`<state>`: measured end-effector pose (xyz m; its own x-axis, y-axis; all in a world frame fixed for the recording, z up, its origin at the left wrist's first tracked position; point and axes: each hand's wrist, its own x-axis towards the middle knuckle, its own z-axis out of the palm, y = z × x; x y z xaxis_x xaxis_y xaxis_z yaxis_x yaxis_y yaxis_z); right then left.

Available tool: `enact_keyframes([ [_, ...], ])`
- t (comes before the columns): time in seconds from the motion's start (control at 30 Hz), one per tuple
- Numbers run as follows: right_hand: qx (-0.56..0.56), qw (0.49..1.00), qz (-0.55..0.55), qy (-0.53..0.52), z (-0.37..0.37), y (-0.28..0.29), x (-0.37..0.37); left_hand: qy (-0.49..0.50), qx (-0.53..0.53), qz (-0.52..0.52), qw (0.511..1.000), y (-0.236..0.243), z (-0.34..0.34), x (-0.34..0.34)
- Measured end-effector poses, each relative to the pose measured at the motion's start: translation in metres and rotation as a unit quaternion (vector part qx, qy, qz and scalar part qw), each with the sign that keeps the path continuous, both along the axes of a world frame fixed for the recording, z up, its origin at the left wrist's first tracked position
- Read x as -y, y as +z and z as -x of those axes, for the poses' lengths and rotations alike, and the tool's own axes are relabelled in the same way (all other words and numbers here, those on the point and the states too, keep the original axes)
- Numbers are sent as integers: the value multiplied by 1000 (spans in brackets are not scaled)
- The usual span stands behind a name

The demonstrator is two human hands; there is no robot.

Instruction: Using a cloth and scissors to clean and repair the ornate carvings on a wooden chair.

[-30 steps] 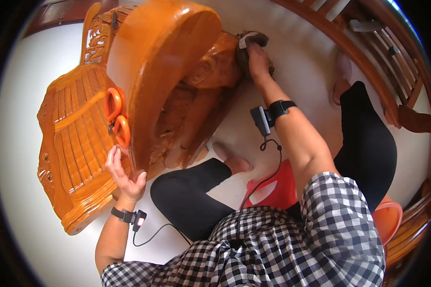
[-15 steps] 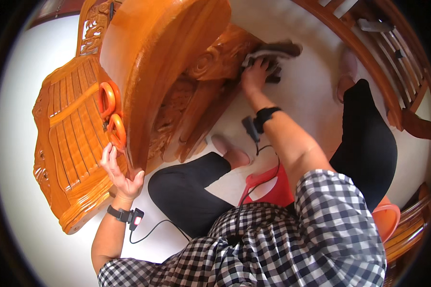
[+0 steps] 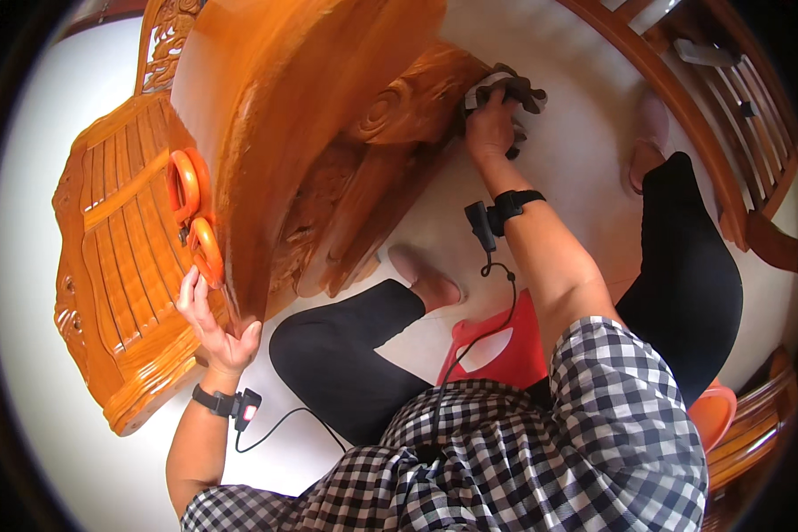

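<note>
A wooden table with a thick polished top [image 3: 275, 133] stands tilted in my view, its carved base [image 3: 408, 102] showing underneath. At the near end of the top, my left hand [image 3: 220, 332] rests against the edge with fingers stretched out and the thumb apart. Its fingertips are beside orange loops [image 3: 207, 253] that lie on the tabletop's far-left side; I cannot make out what they belong to. Farther off, my right hand [image 3: 492, 129] presses a dark-and-light cloth [image 3: 529, 93] near the end of the carved base, its fingers closed over the cloth.
A slatted wooden bench seat [image 3: 124, 239] is at the left. Between my legs is a red plastic stool [image 3: 514, 350]. More wooden slatted furniture [image 3: 727, 97] curves along the right, with an orange-red plastic rim [image 3: 716, 417] lower down. Cables run from both wrist straps.
My right hand and the cloth have shifted slightly right and farther away along the base. My left hand stays at the table edge.
</note>
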<state>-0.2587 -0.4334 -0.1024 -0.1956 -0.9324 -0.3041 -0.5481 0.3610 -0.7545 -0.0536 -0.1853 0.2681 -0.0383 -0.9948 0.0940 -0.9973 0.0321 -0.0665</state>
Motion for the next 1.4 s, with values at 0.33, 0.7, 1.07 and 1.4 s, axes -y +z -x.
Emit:
enact_keyframes([
  [0.33,94,983,-157,36,-62,31,-90,-7,-31,6,999,-1,4,0],
  [0.7,199,963,-18,-181,-1,1,18,6,10,-6,1000,7,1,-8],
  [1.07,215,956,-198,24,-30,-27,-63,7,-13,-8,1000,-3,0,-3],
  [1.4,285,955,-76,-20,66,-145,58,1,16,-7,1000,-12,-19,-17],
])
